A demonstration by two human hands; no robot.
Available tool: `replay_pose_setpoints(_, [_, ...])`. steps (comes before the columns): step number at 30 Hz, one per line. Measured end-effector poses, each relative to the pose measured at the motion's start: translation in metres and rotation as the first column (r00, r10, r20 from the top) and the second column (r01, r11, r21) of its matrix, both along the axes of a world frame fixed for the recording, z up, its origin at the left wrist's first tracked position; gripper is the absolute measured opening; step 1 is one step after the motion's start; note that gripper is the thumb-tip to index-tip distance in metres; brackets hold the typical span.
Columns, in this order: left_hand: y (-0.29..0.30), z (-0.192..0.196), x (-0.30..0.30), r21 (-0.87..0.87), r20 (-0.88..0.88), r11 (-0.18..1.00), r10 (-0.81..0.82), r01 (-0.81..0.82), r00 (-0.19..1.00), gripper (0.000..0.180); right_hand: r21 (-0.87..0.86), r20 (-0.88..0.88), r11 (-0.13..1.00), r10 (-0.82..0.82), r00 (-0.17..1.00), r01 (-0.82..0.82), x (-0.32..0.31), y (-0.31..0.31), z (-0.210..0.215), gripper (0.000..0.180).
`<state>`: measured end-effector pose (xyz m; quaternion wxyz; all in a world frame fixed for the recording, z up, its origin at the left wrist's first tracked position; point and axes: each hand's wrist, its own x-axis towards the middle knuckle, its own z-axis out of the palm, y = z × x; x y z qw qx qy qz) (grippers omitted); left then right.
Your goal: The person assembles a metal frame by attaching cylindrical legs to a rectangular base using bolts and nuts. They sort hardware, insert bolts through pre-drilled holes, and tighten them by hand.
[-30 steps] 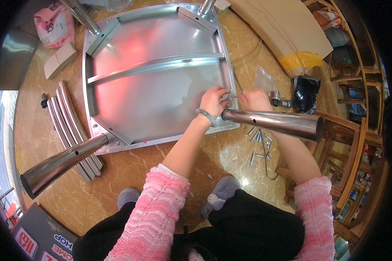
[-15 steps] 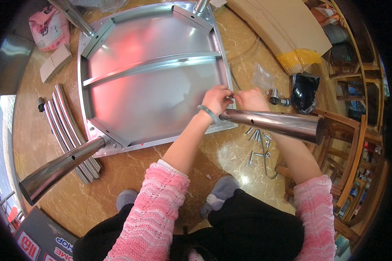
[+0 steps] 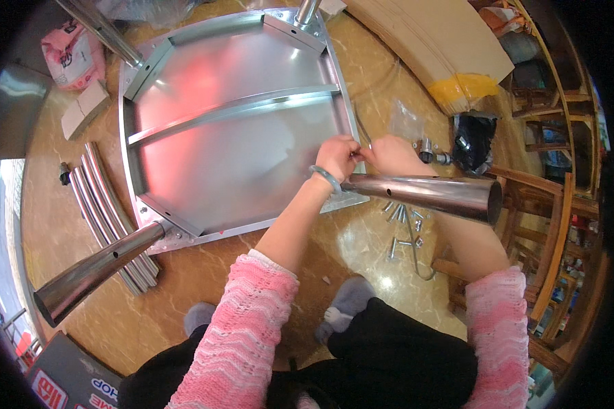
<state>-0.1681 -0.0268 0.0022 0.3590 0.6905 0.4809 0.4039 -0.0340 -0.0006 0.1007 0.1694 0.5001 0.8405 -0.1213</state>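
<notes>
An upside-down metal tabletop frame [image 3: 239,157] lies on the floor, its steel legs pointing up. At its near right corner, both my hands meet just beyond a shiny tubular leg [image 3: 423,194]. My left hand [image 3: 338,158], with a bangle at the wrist, has its fingers pinched together at the frame's edge. Close against it, my right hand [image 3: 394,155] is closed too, its forearm passing behind the leg. Whatever the fingers hold is hidden. A thin dark rod [image 3: 363,126] shows just past the fingertips; I cannot tell whether it is gripped.
Bolts [image 3: 397,213] and a bent metal rod [image 3: 416,252] lie right of my feet. Several steel tubes [image 3: 102,204] rest at left, near another leg [image 3: 95,273]. A black bag [image 3: 474,143], flat cardboard [image 3: 430,48] and wooden chairs [image 3: 546,252] are at right.
The hands stay pinched together at the same corner, with only small finger movements. The whole view has shifted slightly.
</notes>
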Motion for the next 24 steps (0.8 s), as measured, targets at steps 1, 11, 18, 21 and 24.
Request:
replay_pose_setpoints(1, [0.001, 0.000, 0.000, 0.019, 0.000, 1.000, 0.004, -0.004, 1.000, 0.010, 0.038, 0.034, 0.997, 0.058, 0.998, -0.060, 0.002, 0.001, 0.003, 0.033])
replay_pose_setpoints(11, [-0.002, -0.001, -0.002, -0.177, 0.028, 0.984, -0.032, 0.037, 0.999, 0.013, -0.181, 0.001, 0.971, -0.156, 0.988, 0.154, -0.003, 0.002, -0.002, 0.022])
replay_pose_setpoints(18, [-0.002, 0.000, -0.003, -0.094, -0.051, 0.993, -0.080, 0.075, 0.995, 0.013, -0.026, -0.140, 0.903, 0.421, 0.896, -0.428, 0.009, 0.008, 0.011, 0.026])
replay_pose_setpoints(21, [-0.001, 0.001, -0.004, -0.113, 0.043, 0.990, -0.079, 0.083, 0.996, 0.013, -0.206, -0.059, 0.979, -0.011, 0.998, -0.002, -0.001, 0.014, 0.002, 0.023])
replay_pose_setpoints(24, [0.000, 0.003, -0.004, -0.066, 0.105, 0.996, -0.060, 0.067, 0.993, 0.013, -0.386, 0.000, 0.858, -0.367, 0.930, 0.338, -0.006, 0.018, -0.006, 0.020])
